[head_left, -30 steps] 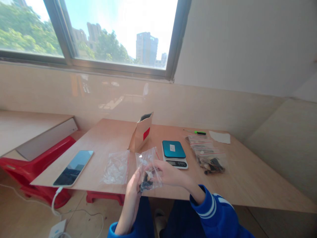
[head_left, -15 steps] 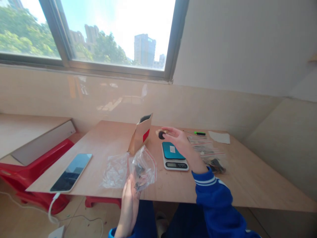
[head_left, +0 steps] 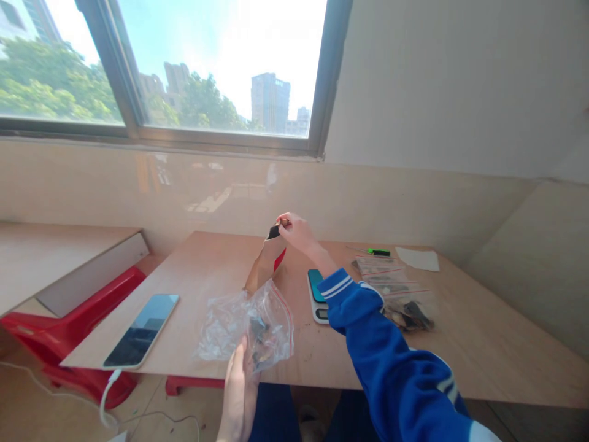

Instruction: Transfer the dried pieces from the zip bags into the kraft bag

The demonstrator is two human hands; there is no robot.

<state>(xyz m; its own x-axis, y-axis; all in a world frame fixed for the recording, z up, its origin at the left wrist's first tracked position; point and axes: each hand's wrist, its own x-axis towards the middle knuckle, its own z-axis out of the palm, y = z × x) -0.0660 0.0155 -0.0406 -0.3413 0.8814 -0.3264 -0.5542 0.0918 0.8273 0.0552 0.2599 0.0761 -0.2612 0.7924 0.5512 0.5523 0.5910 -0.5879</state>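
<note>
Head view is showing the person's left hand [head_left: 240, 387] gripping a clear zip bag [head_left: 278, 328], its thumb pressing on the near side, and dark and brownish dried pieces are sitting inside, just beside the thumb. Beyond that grip, a kraft-paper pouch [head_left: 261, 265] with a red label is standing on the table [head_left: 331, 362], its dark mouth opening upward. The right hand [head_left: 299, 236] is reaching over to that mouth, its fingertips bunching together at the rim; something small and brownish is showing there, but one cannot tell whether the fingers are pinching a piece or touching the pouch's edge. Nearer the person than the right hand, a teal-topped scale [head_left: 315, 288] is resting partly behind the blue sleeve [head_left: 372, 331]. To the right of the right hand's grip, more zip bags of dried pieces [head_left: 409, 314] are lying in an overlapping row, and past them a green-and-black tool [head_left: 380, 252] and a white sheet [head_left: 418, 259] are lying near the table's far edge. Just left of the left hand's grip, crumpled clear plastic [head_left: 218, 325] is lying flat, and farther left a phone [head_left: 142, 331] is resting with a white cable [head_left: 107, 399] hanging from its near end.
</note>
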